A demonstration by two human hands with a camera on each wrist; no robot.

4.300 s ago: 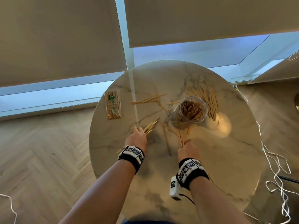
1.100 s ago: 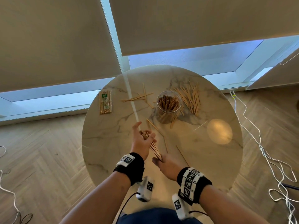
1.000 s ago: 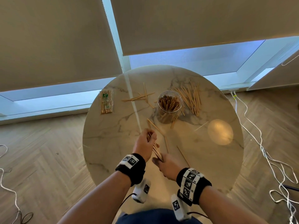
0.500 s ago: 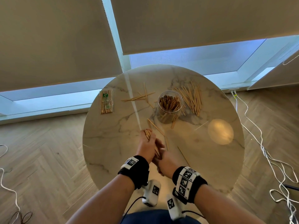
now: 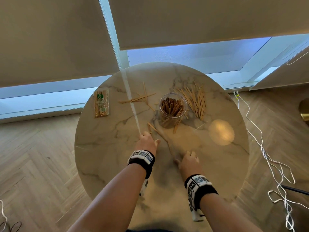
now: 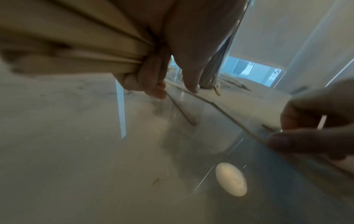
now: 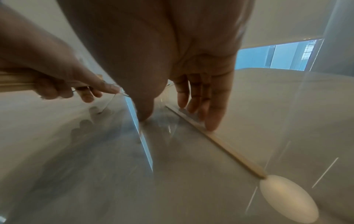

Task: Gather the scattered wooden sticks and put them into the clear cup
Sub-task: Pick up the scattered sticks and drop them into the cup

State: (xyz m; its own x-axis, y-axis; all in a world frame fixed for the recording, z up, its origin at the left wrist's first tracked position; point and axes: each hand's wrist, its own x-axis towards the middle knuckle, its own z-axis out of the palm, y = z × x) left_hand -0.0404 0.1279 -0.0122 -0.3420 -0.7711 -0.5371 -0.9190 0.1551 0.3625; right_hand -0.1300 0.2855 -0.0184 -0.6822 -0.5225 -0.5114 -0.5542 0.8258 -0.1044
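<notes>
The clear cup (image 5: 173, 109) stands mid-table, packed with wooden sticks. My left hand (image 5: 147, 142) hovers in front of it and grips a bundle of sticks (image 6: 72, 50) in curled fingers. My right hand (image 5: 188, 160) is to the right and nearer me, its straight fingers (image 7: 203, 103) touching a single stick (image 7: 226, 145) that lies flat on the marble table (image 5: 107, 148). Two more loose sticks (image 5: 154, 128) lie between my left hand and the cup. One loose pile (image 5: 194, 101) lies right of the cup, and a smaller scatter (image 5: 137, 99) lies to its left.
A sealed packet of sticks (image 5: 101, 103) lies at the table's left edge. A round light patch (image 5: 220, 132) shines on the right half of the table. White cables (image 5: 274, 166) trail over the wooden floor to the right. Window blinds hang behind the table.
My hands were together around the bundle; the right hand has let go and moved right onto a single stick on the table. The left hand keeps the bundle and has shifted forward.
</notes>
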